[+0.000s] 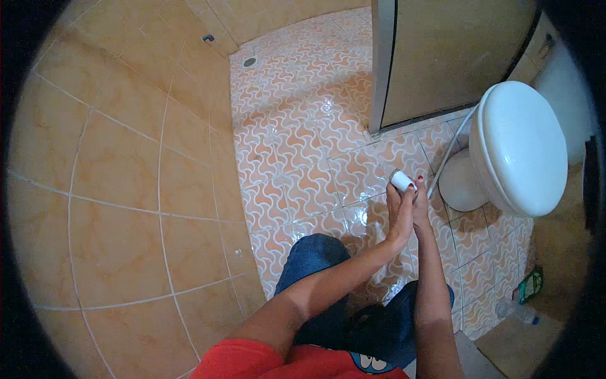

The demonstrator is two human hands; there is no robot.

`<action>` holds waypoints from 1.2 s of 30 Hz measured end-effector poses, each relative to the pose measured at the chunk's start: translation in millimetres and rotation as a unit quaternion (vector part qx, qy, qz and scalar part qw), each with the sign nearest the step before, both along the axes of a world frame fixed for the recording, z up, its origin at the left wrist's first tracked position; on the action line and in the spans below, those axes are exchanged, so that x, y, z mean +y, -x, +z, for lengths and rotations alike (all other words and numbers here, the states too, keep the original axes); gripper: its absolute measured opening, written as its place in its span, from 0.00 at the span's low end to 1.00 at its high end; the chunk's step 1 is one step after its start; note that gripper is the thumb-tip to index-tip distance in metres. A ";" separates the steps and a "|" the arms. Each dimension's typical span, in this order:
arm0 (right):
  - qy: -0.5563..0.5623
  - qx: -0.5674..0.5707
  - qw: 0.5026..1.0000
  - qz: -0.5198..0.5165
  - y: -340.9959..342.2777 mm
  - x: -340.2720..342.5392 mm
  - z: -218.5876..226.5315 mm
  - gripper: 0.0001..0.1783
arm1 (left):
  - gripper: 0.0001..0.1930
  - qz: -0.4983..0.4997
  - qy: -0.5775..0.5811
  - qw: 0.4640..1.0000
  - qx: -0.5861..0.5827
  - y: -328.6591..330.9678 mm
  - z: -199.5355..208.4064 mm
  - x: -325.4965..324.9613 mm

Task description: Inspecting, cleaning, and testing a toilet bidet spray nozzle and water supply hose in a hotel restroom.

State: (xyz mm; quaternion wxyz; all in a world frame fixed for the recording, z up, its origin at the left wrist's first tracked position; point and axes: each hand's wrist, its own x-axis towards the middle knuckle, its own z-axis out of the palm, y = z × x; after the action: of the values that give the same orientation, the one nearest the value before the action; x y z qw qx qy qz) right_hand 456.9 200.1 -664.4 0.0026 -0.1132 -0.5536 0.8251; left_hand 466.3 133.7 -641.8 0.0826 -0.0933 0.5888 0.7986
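Both my hands are together in front of my knees, over the patterned floor. A white bidet sprayer [401,180], a short cylinder with a greyish end, sticks out past my fingertips. My left hand [399,215] is closed against its near side, and my right hand [421,205] presses in from the other side. My fingers hide most of its lower part. A thin white hose [449,151] comes down beside the toilet and reaches my right hand. The white toilet [524,148], lid down, stands just right of my hands.
Orange and white floor tiles [309,151] look wet and shiny. A tan tiled wall [126,189] rises on the left. A framed panel [454,57] stands behind the toilet. At lower right lie a green packet [529,284] and a clear bottle [516,312]. A round drain [250,62] is far off.
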 end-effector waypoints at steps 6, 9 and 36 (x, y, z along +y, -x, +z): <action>-0.068 0.016 0.997 -0.021 -1.2 2.2 1.9 0.33 | 0.16 -0.004 0.008 1.000 0.008 -1.3 7.8 2.9; -0.013 0.027 1.000 -0.010 -0.2 1.8 -1.8 0.34 | 0.16 -0.009 0.011 1.000 0.012 -1.2 8.8 0.8; -0.028 0.016 0.999 -0.020 -5.6 -0.1 6.0 0.34 | 0.15 -0.008 0.010 0.999 0.032 -3.6 9.4 0.8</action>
State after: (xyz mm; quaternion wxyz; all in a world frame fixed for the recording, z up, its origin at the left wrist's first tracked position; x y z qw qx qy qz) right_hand 462.5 200.0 -658.4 0.0306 -0.1111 -0.5736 0.8110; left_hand 469.9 134.6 -632.3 0.0688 -0.0635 0.5998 0.7947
